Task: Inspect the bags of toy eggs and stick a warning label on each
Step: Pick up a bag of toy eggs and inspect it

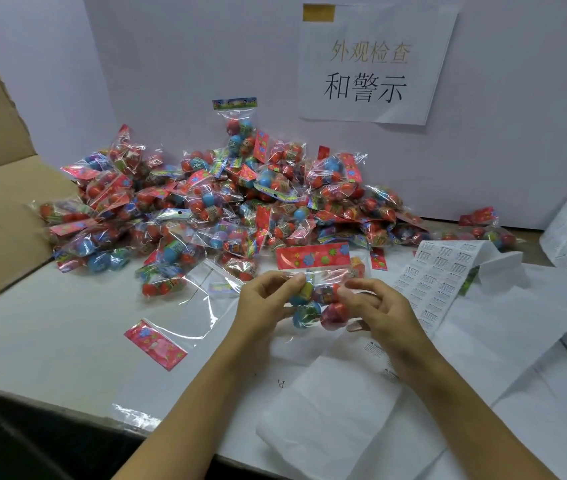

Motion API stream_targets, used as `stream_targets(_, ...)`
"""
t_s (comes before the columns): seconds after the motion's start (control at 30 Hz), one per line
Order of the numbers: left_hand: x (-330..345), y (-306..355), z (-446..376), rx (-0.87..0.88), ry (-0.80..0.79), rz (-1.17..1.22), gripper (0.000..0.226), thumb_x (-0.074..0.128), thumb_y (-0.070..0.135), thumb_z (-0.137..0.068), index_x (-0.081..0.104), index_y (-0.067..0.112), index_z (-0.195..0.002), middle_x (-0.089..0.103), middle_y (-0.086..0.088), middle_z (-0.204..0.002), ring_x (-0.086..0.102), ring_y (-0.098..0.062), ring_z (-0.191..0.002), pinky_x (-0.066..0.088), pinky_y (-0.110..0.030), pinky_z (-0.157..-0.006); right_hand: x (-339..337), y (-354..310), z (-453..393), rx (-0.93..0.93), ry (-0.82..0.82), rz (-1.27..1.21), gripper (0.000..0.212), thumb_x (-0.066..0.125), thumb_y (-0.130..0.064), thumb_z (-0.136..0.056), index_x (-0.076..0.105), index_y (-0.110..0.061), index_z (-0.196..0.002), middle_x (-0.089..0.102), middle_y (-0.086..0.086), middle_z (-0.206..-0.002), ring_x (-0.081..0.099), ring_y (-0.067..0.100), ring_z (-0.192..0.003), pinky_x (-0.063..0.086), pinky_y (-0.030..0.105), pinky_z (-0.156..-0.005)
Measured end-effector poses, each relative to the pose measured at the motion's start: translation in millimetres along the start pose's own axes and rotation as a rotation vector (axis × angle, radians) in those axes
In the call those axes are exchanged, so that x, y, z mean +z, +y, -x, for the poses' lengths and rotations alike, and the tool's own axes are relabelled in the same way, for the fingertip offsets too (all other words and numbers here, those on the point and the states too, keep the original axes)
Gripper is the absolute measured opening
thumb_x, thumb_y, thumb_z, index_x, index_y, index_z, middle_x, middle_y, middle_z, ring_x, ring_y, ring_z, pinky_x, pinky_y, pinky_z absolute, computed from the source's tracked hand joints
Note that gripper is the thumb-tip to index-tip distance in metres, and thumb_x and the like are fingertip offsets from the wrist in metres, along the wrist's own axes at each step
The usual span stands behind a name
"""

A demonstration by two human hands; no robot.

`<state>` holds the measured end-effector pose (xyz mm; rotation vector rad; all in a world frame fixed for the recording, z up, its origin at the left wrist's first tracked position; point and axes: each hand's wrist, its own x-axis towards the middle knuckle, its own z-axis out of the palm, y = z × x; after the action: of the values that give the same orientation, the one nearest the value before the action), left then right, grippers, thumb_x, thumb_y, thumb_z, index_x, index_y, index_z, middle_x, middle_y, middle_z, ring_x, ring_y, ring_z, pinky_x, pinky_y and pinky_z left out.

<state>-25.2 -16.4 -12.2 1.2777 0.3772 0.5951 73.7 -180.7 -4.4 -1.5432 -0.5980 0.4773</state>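
I hold one clear bag of toy eggs (315, 301) with a red flowered header card above the table's middle. My left hand (264, 299) grips its left side, fingers curled round a blue egg. My right hand (375, 306) grips its right side by a red egg. A big heap of the same bags (226, 202) lies behind, against the white wall. A sheet of small warning labels (438, 275) lies just right of my right hand.
An empty clear bag with a pink header (171, 327) lies flat to the left. A cardboard box flap (5, 202) stands at the far left. White backing paper (337, 410) covers the near right of the table. A printed sign (375, 64) hangs on the wall.
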Motion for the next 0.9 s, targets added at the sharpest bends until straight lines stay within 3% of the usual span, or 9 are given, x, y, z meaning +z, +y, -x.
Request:
stream_targets(0.13, 1.1, -3.8, 0.7, 0.047, -0.067, -0.082, 0.017, 0.075, 0.010, -0.090, 0.075, 0.015, -0.074, 0.075, -0.009, -0.077, 0.071, -0.018, -0.073, 0.060, -0.033, -0.069, 4.5, -2.6, 4.2, 0.008, -0.072, 0.063, 0.044, 0.074, -0.054, -0.077, 0.075, -0.020, -0.104, 0.079, -0.001, -0.096, 0.076, 0.019, -0.085, 0.054, 0.024, -0.067)
stream_targets(0.23, 0.8, -5.5, 1.5, 0.073, -0.073, -0.114, 0.008, 0.076, 0.007, -0.089, 0.074, 0.006, -0.082, 0.077, -0.016, -0.086, 0.073, -0.023, -0.078, 0.061, -0.034, -0.074, 5.2, -1.7, 4.7, 0.049, -0.085, 0.096, 0.030, 0.072, -0.046, -0.085, 0.078, -0.019, -0.096, 0.079, 0.003, -0.093, 0.075, 0.027, -0.089, 0.055, 0.037, -0.074)
stream_targets(0.3, 0.2, -5.8, 1.5, 0.102, -0.070, -0.138, 0.007, 0.078, 0.009, -0.087, 0.073, 0.003, -0.087, 0.076, -0.020, -0.087, 0.073, -0.024, -0.081, 0.060, -0.036, -0.076, 5.7, -2.8, 4.8, 0.049, -0.082, 0.093, 0.029, 0.072, -0.045, -0.085, 0.079, -0.019, -0.095, 0.079, 0.004, -0.093, 0.075, 0.027, -0.088, 0.057, 0.038, -0.075)
stream_targets(0.37, 0.3, -5.9, 1.1, 0.116, -0.073, -0.144, 0.021, 0.079, 0.007, -0.086, 0.067, 0.000, -0.102, 0.074, -0.022, -0.083, 0.072, -0.024, -0.078, 0.057, -0.035, -0.072, 7.3, -5.0, 6.3, 0.058, -0.081, 0.008, 0.033, 0.076, -0.045, -0.076, 0.079, -0.016, -0.092, 0.078, 0.007, -0.090, 0.076, 0.027, -0.082, 0.059, 0.029, -0.067)
stream_targets(0.47, 0.5, -7.6, 0.5, 0.112, -0.101, -0.125, 0.041, 0.079, 0.005, -0.086, 0.059, 0.008, -0.122, 0.072, -0.008, -0.073, 0.073, -0.021, -0.074, 0.056, -0.029, -0.069, 8.7, -7.2, 8.4, 0.080, -0.077, -0.080, 0.034, 0.080, -0.041, -0.071, 0.079, -0.011, -0.086, 0.077, 0.015, -0.088, 0.076, 0.032, -0.077, 0.060, 0.028, -0.063)
stream_targets(0.6, 2.8, -7.5, 2.3, 0.077, -0.101, -0.064, 0.023, 0.084, 0.025, -0.082, 0.071, 0.020, -0.100, 0.075, -0.007, -0.077, 0.074, -0.025, -0.082, 0.059, -0.035, -0.075, 9.5, -7.7, 7.3, 0.051, -0.024, -0.115, 0.033, 0.078, -0.038, -0.073, 0.079, -0.006, -0.080, 0.075, 0.019, -0.083, 0.073, 0.028, -0.068, 0.058, 0.028, -0.059)
stream_targets(0.7, 2.6, -6.8, 3.2, 0.009, -0.145, -0.059, 0.031, 0.085, 0.042, -0.078, 0.077, 0.019, -0.096, 0.077, -0.010, -0.091, 0.074, -0.026, -0.091, 0.060, -0.047, -0.087, 9.7, -7.4, 6.7, 0.036, 0.007, -0.163, 0.028, 0.079, -0.032, -0.073, 0.079, -0.004, -0.079, 0.073, 0.022, -0.079, 0.071, 0.029, -0.063, 0.058, 0.031, -0.055)
stream_targets(0.83, 5.2, -5.2, 7.2, -0.046, -0.256, -0.107, 0.033, 0.081, 0.048, -0.075, 0.079, 0.018, -0.089, 0.076, -0.008, -0.090, 0.072, -0.021, -0.088, 0.058, -0.032, -0.079, 7.6, -5.9, 5.9, 0.013, 0.034, -0.170, 0.027, 0.079, -0.028, -0.076, 0.078, -0.001, -0.078, 0.072, 0.023, -0.077, 0.072, 0.028, -0.062, 0.057, 0.028, -0.052)
stream_targets(0.9, 5.6, -3.8, 7.2, -0.082, -0.254, -0.071, 0.028, 0.082, 0.043, -0.074, 0.079, 0.017, -0.085, 0.074, -0.008, -0.087, 0.070, -0.023, -0.087, 0.056, -0.032, -0.077, 7.4, -5.1, 5.4, -0.005, 0.045, -0.156, 0.020, 0.078, -0.021, -0.082, 0.079, -0.003, -0.074, 0.073, 0.018, -0.073, 0.072, 0.025, -0.060, 0.055, 0.024, -0.051)
